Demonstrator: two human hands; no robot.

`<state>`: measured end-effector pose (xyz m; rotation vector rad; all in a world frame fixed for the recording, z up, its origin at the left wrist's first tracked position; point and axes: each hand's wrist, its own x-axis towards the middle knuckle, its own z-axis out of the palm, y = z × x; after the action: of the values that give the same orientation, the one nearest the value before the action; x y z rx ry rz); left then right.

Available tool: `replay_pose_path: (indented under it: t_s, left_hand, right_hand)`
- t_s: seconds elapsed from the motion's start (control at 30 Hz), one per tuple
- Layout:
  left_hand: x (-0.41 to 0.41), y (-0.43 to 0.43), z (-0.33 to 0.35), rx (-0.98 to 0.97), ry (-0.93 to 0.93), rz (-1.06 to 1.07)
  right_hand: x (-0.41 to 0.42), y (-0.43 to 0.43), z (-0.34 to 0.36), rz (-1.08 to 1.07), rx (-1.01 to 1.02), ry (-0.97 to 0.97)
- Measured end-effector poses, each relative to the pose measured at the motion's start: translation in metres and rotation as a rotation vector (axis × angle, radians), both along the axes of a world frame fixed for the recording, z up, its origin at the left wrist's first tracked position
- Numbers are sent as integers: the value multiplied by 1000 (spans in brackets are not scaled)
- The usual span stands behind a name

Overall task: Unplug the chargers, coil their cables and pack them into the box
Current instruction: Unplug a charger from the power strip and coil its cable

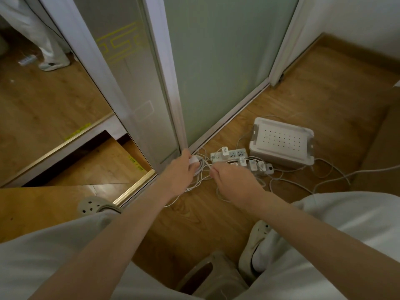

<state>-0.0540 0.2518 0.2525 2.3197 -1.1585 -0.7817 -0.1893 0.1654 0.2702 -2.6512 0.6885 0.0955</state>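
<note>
My left hand [180,167] grips a white charger [193,159] with loops of its white cable [202,167] wound beside it. Just to the right, my right hand [229,179] pinches the same cable, which trails down to the floor. Behind the hands lie two white power strips [234,154], one with a charger [224,153] plugged in and the nearer one carrying several chargers [257,166]. A white box [281,142] with a perforated surface stands to the right of the strips.
Loose white cables [303,182] sprawl over the wooden floor right of the strips. A frosted glass door [216,72] and a mirror panel [54,118] rise behind. A low plastic stool [214,276] sits between my shoes, under my knees.
</note>
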Motion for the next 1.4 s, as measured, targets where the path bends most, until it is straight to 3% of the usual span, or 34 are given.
replay_pose_path:
  t_s: [0.27, 0.4, 0.5, 0.6, 0.8, 1.0, 1.23, 1.4]
  left_hand:
    - [-16, -9, -4, -139, 523, 559]
    - [-12, -13, 9, -396, 1178, 876]
    - [-6, -12, 22, -534, 1415, 869]
    - [-4, -8, 31, -546, 1499, 754]
    - [5, 8, 31, -525, 1353, 408]
    - [14, 23, 28, -64, 712, -69]
    - [12, 20, 8, 68, 67, -148]
    - [13, 28, -3, 54, -21, 18]
  right_hand:
    - [-8, 39, -20, 73, 116, 56]
    - [-10, 48, -16, 224, 166, 89]
    - [-10, 43, -23, 157, 239, 41]
    - [-11, 23, -28, 116, 236, 37]
    - [-18, -12, -15, 170, 190, 117]
    - [-9, -35, -3, 140, 83, 144]
    - [4, -27, -2, 131, -63, 111]
    - [7, -19, -5, 31, 28, 2]
